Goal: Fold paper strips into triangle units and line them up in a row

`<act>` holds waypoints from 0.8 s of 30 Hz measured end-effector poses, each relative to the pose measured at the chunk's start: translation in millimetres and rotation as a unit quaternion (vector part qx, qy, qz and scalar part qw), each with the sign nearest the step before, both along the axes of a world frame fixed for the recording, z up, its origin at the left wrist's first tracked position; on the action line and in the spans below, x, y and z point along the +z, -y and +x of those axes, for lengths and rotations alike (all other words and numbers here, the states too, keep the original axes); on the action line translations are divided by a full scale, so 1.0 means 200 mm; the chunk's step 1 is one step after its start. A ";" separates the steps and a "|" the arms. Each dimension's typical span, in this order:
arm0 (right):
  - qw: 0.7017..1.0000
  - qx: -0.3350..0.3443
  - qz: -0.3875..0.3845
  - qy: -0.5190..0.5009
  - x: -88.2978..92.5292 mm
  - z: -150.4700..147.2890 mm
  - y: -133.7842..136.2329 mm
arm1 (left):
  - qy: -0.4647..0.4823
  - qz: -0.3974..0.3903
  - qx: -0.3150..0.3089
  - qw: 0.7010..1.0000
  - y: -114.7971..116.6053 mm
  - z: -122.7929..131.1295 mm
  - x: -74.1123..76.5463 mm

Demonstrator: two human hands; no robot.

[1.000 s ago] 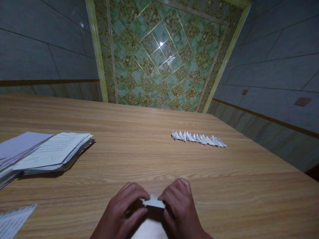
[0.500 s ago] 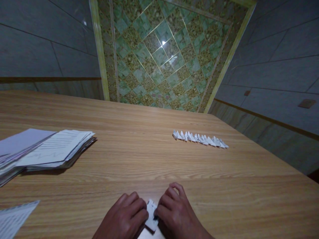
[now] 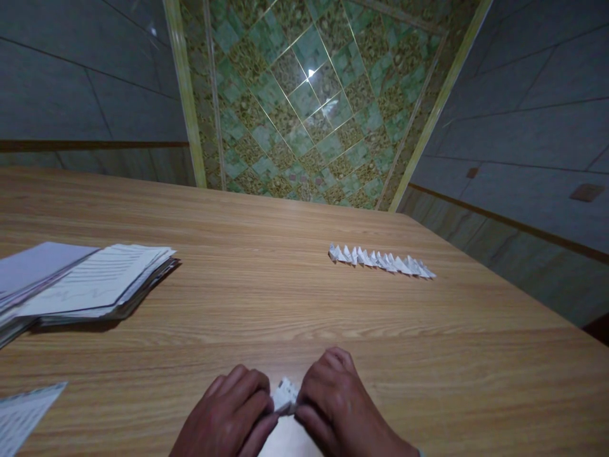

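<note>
A small folded piece of printed white paper (image 3: 285, 395) is held low over the near part of the wooden table (image 3: 247, 298). My left hand (image 3: 233, 409) pinches its left edge, fingers curled. On the opposite side, my right hand (image 3: 335, 397) grips the right edge between thumb and fingers. The fingertips cover both ends of the paper, so its full shape is hidden. Farther off, to the right, a row of small folded paper pieces (image 3: 380, 261) with pointed tops stands on the table.
On the left lies an open stack of paper sheets (image 3: 102, 279), like a worn notebook. A loose printed sheet (image 3: 28, 412) lies at the near left. Beyond the table's far edge, a wall with green patterned tiles (image 3: 304, 120) rises between grey panels.
The folded paper has turned from lying lengthwise between the hands to a shorter, bent shape. Both hands have rotated slightly, with thumbs now along its near edge. The view has shifted slightly.
</note>
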State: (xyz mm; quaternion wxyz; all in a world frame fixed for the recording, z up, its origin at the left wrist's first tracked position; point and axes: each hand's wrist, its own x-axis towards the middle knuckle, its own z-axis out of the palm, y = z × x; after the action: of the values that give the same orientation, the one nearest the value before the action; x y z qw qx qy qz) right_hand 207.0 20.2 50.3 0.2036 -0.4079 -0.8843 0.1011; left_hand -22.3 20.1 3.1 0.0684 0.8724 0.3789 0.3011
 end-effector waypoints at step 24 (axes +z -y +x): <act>0.992 -0.121 -0.029 0.035 -0.05 -0.10 -0.03 | -0.017 -0.097 0.082 0.992 0.00 0.05 0.09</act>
State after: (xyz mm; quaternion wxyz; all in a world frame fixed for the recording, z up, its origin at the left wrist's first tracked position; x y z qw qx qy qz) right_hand 187.6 26.2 40.0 0.1717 -0.5209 -0.8317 0.0868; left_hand -11.3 20.1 20.7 0.1210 0.8324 0.4781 0.2528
